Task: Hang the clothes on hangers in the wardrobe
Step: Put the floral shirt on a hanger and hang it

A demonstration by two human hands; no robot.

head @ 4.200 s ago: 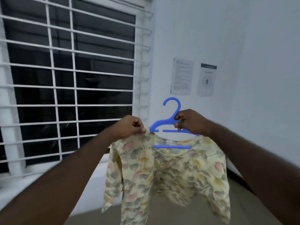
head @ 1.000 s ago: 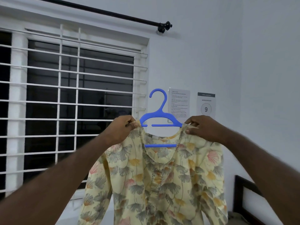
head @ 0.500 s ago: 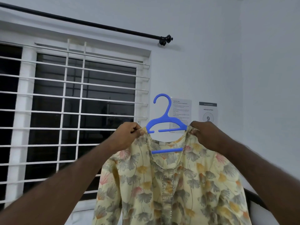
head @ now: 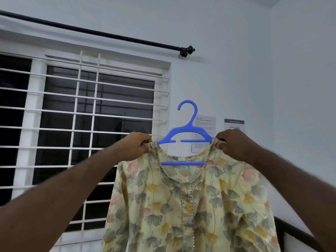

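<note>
white wall, barred window (head: 91,124), curtain rod (head: 109,36) overhead. my left hand (head: 134,146) and right hand (head: 234,144) each pinch a floral top (head: 190,206) shoulder, keeping it seated on the blue hanger (head: 190,131).

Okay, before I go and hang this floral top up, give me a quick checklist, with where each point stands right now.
1. Left shoulder seated on the blue hanger: ok, the left hand pinches the floral top at that hanger end.
2. Right shoulder seated: ok, the right hand pinches the fabric at the other end.
3. Hook free: ok, it stands upright above the neckline with nothing touching it.
4. Hanger level: ok, roughly.
5. Sleeves and hem hanging free: cannot tell, they run out of view.
6. Wardrobe rail within reach: cannot tell, only a curtain rod shows.
</note>
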